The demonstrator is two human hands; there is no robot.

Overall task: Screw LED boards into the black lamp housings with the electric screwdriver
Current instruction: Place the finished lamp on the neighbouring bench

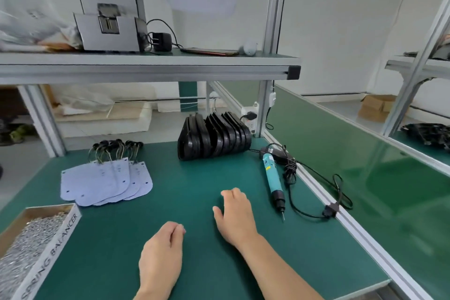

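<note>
hands: left hand (162, 253) loosely curled, nothing in it; right hand (235, 214) relaxed, fingers down on the desk (194, 190) — both free.
boards (107, 182): fanned pile at far left, wires bunched at its back edge.
housings (214, 136): black row on edge at the back, leaning on one another.
screwdriver (274, 182): lying just right of the right hand, bit toward the person; cord (289, 169) bundled and looped beside it.
screws (29, 246): heaped in an open box at near left.
stage: likely the start — nothing assembled in view.
risks: pulling one housing could topple the leaning row; tangled wires may drag neighbouring boards; the looped cord could snag as the screwdriver lifts.
</note>
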